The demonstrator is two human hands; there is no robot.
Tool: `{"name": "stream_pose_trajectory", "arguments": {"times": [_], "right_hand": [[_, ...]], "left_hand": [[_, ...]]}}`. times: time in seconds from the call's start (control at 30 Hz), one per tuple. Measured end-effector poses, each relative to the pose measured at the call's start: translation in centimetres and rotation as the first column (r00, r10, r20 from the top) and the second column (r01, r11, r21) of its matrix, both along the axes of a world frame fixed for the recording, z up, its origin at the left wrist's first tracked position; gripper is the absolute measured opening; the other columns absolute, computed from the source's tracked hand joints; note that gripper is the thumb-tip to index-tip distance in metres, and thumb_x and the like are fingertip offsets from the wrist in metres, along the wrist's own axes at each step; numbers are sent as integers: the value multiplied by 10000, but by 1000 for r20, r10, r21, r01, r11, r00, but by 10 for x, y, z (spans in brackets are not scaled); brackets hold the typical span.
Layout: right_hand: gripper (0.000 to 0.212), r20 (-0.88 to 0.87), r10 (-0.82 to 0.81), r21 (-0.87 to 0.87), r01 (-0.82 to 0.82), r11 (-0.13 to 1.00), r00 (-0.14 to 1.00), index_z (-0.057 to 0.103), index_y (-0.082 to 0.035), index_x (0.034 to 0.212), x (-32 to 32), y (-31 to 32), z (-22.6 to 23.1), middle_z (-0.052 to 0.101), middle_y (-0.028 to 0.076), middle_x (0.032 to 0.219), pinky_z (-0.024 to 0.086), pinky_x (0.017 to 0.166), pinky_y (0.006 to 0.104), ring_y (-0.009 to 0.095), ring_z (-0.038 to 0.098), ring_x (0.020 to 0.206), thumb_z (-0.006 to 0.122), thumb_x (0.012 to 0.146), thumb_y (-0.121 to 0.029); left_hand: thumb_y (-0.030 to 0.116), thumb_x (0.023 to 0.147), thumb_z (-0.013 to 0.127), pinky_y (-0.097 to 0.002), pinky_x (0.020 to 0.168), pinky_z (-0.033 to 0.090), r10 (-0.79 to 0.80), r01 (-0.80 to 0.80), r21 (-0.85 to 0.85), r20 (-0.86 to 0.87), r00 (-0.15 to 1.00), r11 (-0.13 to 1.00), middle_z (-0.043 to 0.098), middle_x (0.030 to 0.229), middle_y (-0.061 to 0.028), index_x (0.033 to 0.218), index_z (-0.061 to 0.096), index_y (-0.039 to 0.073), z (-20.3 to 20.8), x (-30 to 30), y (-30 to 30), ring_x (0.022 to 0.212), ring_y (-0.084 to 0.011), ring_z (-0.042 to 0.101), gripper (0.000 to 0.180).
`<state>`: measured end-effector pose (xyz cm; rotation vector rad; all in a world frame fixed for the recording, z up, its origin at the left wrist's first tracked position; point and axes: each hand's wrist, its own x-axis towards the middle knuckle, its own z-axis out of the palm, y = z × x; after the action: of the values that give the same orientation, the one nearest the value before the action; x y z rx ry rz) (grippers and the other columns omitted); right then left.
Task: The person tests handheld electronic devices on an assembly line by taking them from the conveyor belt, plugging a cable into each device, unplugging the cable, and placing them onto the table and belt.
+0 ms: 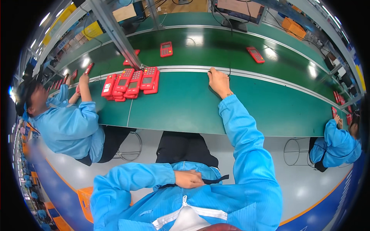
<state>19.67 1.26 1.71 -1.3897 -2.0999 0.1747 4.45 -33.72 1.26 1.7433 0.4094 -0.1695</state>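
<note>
My right hand [219, 83] rests at the far edge of the green bench, beside the metal rail, with its fingers curled in. A dark edge shows beneath the palm, and a black cable [231, 54] hangs down to the hand; what is gripped stays hidden. At my waist, my left hand [189, 179] lies closed against the blue jacket, over a black strap [216, 179] whose end sticks out on the right. I cannot tell whether the fingers grip it. To the left on the bench, red card payment terminals [135, 81] with keypads are piled.
Beyond the rail, a red terminal [166, 49] and another [255, 55] lie on the green conveyor belt [208, 43]. A metal post [117, 34] rises behind the pile. Co-workers in blue jackets sit at left [69, 123] and right [335, 144]. An orange crate [85, 202] stands at lower left.
</note>
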Motion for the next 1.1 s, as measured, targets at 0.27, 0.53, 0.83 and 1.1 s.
{"name": "stream_pose_trajectory", "arguments": {"times": [0.27, 0.53, 0.83, 1.1], "right_hand": [[180, 25, -30, 19, 29, 999, 999, 621, -67, 1029, 1, 3, 3, 710, 195, 819, 516, 679, 553, 431, 684, 777, 589, 984, -238], [186, 14, -23, 27, 23, 999, 1000, 608, -52, 1026, 0, 1, 0, 703, 205, 798, 527, 660, 560, 438, 687, 752, 580, 984, -231], [186, 32, -12, 7, 12, 1000, 999, 593, -41, 1010, 2, 2, 2, 704, 206, 802, 528, 659, 551, 432, 686, 749, 573, 991, -225], [169, 50, -10, 98, 5, 995, 999, 610, -49, 1009, 6, 4, 1, 709, 191, 820, 534, 673, 540, 420, 689, 755, 583, 984, -214]], "left_hand": [[383, 1116, 300, -470, 1049, 341, -354, 355, 118, -29, 935, 927, 625, 1210, -205, 1418, 559, 137, 3, 49, 0, 1200, -351, 478, 468], [346, 1099, 351, -504, 970, 415, -386, 362, 185, 110, 916, 913, 636, 1201, -237, 1341, 571, 63, -15, 38, 5, 1079, -426, 517, 432], [194, 1012, 533, -454, 928, 434, -47, 49, -3, 231, 972, 999, 627, 1292, -193, 1347, 575, -1, -35, 10, 8, 1014, -381, 538, 390], [334, 1074, 431, -447, 898, 430, -383, 369, 189, 44, 923, 910, 680, 1031, -223, 1264, 657, 65, -8, 54, 25, 954, -363, 533, 399]]}}
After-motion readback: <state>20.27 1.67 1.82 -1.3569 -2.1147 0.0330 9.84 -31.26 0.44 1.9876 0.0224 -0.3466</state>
